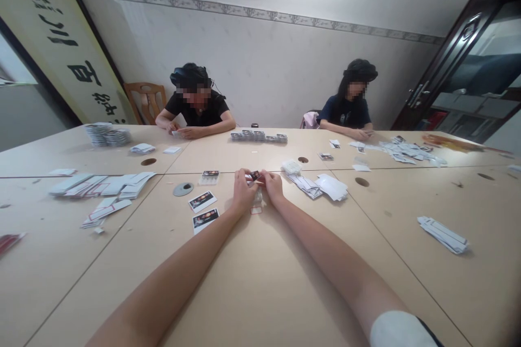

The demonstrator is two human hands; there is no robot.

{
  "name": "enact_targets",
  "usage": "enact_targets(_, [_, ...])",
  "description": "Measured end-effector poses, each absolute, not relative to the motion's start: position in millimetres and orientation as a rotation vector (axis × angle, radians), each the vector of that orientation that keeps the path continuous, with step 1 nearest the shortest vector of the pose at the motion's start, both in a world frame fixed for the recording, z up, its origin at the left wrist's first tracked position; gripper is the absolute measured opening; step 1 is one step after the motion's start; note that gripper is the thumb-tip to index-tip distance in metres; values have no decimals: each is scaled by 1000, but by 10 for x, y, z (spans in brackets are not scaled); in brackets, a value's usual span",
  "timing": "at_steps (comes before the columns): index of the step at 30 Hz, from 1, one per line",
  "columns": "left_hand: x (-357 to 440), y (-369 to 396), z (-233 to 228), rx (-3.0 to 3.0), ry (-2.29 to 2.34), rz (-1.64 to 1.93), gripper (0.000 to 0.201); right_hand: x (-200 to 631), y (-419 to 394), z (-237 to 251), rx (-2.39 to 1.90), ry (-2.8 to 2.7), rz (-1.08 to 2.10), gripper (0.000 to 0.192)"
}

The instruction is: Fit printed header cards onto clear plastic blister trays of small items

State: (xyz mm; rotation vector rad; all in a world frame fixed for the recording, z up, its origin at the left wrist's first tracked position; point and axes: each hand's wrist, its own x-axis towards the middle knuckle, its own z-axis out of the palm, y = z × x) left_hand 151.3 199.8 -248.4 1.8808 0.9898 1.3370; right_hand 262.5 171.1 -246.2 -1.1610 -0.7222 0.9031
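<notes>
On the pale wooden table (260, 293), two printed picture cards (202, 201) lie left of the left hand (243, 192). Its fingers pinch a small dark printed card (255, 175) together with the right hand (272, 185), above a clear plastic sleeve (257, 199). Whether the sleeve holds anything, I cannot tell. White flat packets (331, 186) lie right.

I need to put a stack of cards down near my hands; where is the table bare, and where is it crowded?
Bare: the near table between the forearms, and the stretch between the white pile and the strips. Crowded: around the left hand and right hand, and left by the photo cards.
</notes>
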Motion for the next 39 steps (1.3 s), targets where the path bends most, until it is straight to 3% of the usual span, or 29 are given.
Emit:
enact_targets(22, [1511, 2075, -2538, 1823, 1062, 1419, 28, 2644, 1739, -2488, -1156, -680, 805, 30])
enact_targets(39, [1499, 2101, -2554, 1833, 1103, 1393, 33, 2884, 1672, -2454, -1346, -658, 239, 28])
